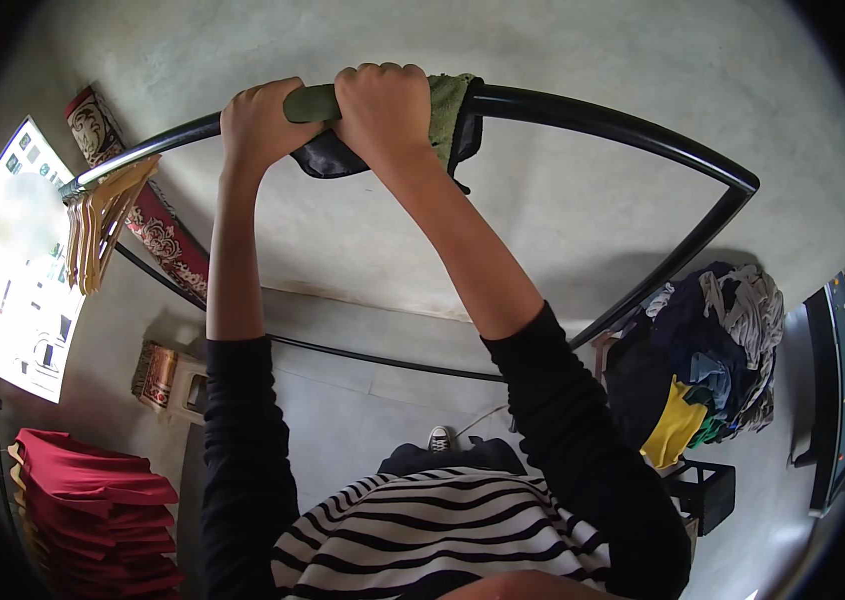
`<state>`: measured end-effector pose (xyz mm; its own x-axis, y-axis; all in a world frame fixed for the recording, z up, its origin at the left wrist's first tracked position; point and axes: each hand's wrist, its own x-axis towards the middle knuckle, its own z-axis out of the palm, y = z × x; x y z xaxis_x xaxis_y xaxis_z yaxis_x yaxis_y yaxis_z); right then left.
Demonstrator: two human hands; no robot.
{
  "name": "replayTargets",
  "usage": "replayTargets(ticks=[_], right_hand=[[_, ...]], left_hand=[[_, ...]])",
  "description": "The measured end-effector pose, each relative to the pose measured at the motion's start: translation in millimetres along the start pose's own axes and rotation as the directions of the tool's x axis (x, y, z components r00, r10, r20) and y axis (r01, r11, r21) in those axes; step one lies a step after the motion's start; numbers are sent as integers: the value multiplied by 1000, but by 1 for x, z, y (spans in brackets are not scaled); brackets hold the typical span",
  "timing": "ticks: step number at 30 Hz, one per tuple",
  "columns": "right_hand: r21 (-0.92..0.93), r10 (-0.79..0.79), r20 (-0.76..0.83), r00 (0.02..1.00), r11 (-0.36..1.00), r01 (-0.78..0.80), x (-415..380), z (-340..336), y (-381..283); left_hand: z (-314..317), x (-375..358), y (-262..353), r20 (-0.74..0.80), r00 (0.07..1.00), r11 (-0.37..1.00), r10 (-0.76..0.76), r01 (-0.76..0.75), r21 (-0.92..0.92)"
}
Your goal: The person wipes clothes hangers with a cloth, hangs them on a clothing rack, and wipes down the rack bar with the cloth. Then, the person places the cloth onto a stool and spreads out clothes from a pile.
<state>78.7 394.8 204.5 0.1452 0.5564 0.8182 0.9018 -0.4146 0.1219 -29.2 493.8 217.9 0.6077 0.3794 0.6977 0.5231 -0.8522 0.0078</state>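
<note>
A black metal clothes rail (593, 113) curves across the top of the head view. A green cloth (450, 105) is draped over it, with a black piece of fabric (333, 160) hanging just below. My left hand (261, 125) is closed round the rail at the cloth's left end, its thumb beside the green material. Close to its right, my right hand (383, 115) is wrapped over the cloth on the rail, with green showing on both sides of the fist. The fingertips of both hands are hidden behind the rail.
Wooden hangers (101, 225) cluster on the rail's left end. Red garments (98, 500) hang at lower left, near a small stool (188, 388). A heaped pile of clothes (693, 350) stands at right, above a black crate (708, 497). A lower black bar (383, 360) crosses near the floor.
</note>
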Motion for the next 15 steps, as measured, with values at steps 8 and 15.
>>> replayTargets(ticks=[8, 15], right_hand=[[-16, -25, -115, 993, 1000, 23, -22, -15, 51], [-86, -43, -251, 967, 996, 22, -65, -54, 152]], left_hand=[[18, -2, 45, -332, 936, 993, 113, -121, -2], [28, 10, 155, -392, 903, 979, 173, -200, -30]])
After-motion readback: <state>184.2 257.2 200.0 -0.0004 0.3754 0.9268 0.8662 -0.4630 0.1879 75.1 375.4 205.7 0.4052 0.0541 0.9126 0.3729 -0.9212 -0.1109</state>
